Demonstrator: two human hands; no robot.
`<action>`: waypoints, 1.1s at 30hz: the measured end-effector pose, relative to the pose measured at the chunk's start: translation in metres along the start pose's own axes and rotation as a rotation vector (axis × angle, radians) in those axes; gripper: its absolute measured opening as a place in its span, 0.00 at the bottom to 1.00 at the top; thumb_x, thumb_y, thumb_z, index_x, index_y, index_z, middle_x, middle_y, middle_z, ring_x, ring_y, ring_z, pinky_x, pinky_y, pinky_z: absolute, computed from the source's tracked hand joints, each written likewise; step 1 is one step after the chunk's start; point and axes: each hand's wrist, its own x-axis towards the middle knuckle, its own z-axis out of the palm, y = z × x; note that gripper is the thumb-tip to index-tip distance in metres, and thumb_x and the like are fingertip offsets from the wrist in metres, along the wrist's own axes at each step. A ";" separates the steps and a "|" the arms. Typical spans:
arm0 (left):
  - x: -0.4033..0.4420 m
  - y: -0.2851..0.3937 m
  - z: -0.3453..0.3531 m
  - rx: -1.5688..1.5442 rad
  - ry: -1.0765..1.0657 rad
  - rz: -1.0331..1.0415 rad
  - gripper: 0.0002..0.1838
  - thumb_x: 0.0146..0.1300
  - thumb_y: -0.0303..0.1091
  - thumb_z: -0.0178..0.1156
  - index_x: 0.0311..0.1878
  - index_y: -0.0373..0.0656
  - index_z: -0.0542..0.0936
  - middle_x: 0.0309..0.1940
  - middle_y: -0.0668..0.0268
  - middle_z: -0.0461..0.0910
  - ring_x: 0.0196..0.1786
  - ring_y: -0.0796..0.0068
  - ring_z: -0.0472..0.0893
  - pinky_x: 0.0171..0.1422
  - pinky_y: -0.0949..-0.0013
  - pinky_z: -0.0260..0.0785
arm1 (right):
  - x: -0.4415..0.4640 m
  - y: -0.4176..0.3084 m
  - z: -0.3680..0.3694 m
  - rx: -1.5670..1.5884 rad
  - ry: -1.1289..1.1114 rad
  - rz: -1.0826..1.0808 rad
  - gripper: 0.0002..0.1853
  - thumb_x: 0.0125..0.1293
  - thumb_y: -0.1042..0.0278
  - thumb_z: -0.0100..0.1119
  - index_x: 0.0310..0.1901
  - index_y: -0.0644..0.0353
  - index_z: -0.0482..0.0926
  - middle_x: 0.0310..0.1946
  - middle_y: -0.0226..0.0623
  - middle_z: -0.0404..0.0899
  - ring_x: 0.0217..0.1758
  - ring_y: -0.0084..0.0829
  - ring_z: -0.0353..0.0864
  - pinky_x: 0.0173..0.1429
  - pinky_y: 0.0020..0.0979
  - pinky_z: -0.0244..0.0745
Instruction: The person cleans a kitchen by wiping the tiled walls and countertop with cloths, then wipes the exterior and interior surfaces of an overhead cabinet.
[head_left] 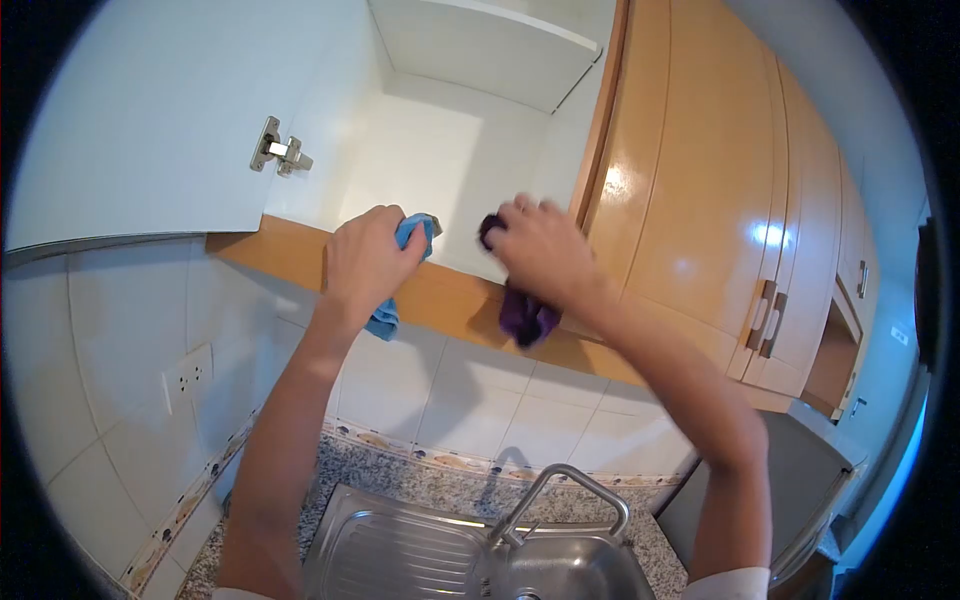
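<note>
My left hand (372, 256) is closed around a blue cloth (416, 234), part of which hangs below the wrist. To its right, my right hand (543, 250) is closed on a dark purple cloth (528, 316), whose lower end dangles in front of the wooden bottom edge (455, 297) of the cabinet. Both hands are at the front opening of the white cabinet (430, 140), apart from each other. The right hand is slightly blurred.
An open white door (150, 120) with a metal hinge (280, 152) is at the left. Closed wooden doors (700, 180) are at the right. Below are a steel sink (570, 568), a faucet (570, 470) and a granite counter (375, 470). A wall socket (189, 379) is at left.
</note>
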 end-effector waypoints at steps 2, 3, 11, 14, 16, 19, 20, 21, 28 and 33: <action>-0.005 -0.001 0.004 -0.053 0.114 -0.001 0.12 0.56 0.40 0.58 0.27 0.40 0.78 0.24 0.57 0.79 0.29 0.55 0.79 0.34 0.58 0.70 | 0.017 0.038 -0.005 -0.220 -0.086 -0.042 0.06 0.53 0.67 0.57 0.28 0.54 0.83 0.39 0.36 0.79 0.51 0.33 0.74 0.51 0.36 0.66; -0.006 -0.003 0.005 -0.094 0.182 0.018 0.12 0.56 0.40 0.59 0.28 0.40 0.78 0.24 0.58 0.79 0.29 0.55 0.78 0.34 0.58 0.70 | 0.029 0.058 -0.002 -0.300 -0.093 -0.078 0.06 0.53 0.66 0.57 0.28 0.53 0.83 0.39 0.36 0.80 0.51 0.34 0.74 0.53 0.36 0.65; -0.003 -0.014 0.014 -0.201 0.413 0.289 0.06 0.57 0.35 0.60 0.30 0.43 0.79 0.23 0.64 0.76 0.28 0.61 0.75 0.32 0.60 0.66 | 0.070 0.188 -0.018 -0.303 0.428 0.246 0.08 0.56 0.66 0.54 0.35 0.54 0.81 0.43 0.33 0.76 0.55 0.38 0.71 0.52 0.40 0.69; -0.008 -0.017 0.014 -0.165 0.345 0.257 0.05 0.56 0.33 0.61 0.28 0.43 0.79 0.23 0.64 0.74 0.26 0.61 0.74 0.32 0.63 0.65 | 0.016 0.124 -0.012 -0.135 0.335 0.098 0.07 0.55 0.65 0.52 0.31 0.57 0.77 0.38 0.37 0.74 0.48 0.40 0.70 0.52 0.44 0.66; -0.007 -0.017 0.014 -0.146 0.351 0.219 0.06 0.54 0.33 0.62 0.27 0.42 0.78 0.22 0.65 0.73 0.25 0.60 0.73 0.33 0.63 0.65 | -0.032 0.059 -0.007 0.239 0.212 -0.030 0.08 0.49 0.64 0.56 0.28 0.58 0.74 0.31 0.37 0.73 0.42 0.39 0.72 0.52 0.45 0.65; -0.009 -0.014 0.011 -0.168 0.311 0.177 0.05 0.53 0.32 0.63 0.26 0.42 0.78 0.22 0.64 0.73 0.26 0.60 0.73 0.35 0.62 0.65 | -0.049 0.041 -0.015 0.298 0.183 -0.263 0.07 0.46 0.62 0.58 0.24 0.55 0.73 0.29 0.35 0.71 0.41 0.37 0.72 0.52 0.44 0.65; -0.010 -0.013 0.010 -0.172 0.310 0.181 0.05 0.53 0.32 0.63 0.26 0.42 0.78 0.22 0.64 0.73 0.26 0.60 0.73 0.35 0.62 0.65 | -0.048 0.044 -0.017 0.290 0.205 -0.330 0.07 0.46 0.62 0.58 0.23 0.54 0.72 0.29 0.34 0.71 0.42 0.36 0.72 0.52 0.43 0.66; -0.012 -0.011 0.008 -0.186 0.299 0.177 0.05 0.52 0.32 0.63 0.27 0.42 0.78 0.22 0.64 0.73 0.27 0.60 0.73 0.35 0.61 0.65 | -0.034 0.066 -0.015 0.192 0.246 -0.314 0.08 0.45 0.60 0.59 0.20 0.52 0.73 0.30 0.34 0.72 0.44 0.36 0.71 0.52 0.44 0.65; -0.009 -0.017 0.008 -0.216 0.335 0.210 0.05 0.50 0.32 0.63 0.28 0.42 0.79 0.23 0.64 0.73 0.28 0.60 0.73 0.37 0.62 0.65 | 0.097 0.256 -0.050 -0.455 0.367 0.409 0.12 0.58 0.55 0.54 0.33 0.54 0.82 0.51 0.36 0.74 0.60 0.43 0.67 0.54 0.51 0.66; -0.010 -0.018 0.006 -0.224 0.339 0.228 0.05 0.50 0.32 0.63 0.28 0.42 0.79 0.24 0.64 0.73 0.29 0.61 0.73 0.37 0.62 0.65 | 0.091 0.197 -0.013 -0.614 0.326 0.350 0.13 0.56 0.60 0.52 0.38 0.56 0.81 0.54 0.39 0.71 0.62 0.46 0.63 0.60 0.53 0.61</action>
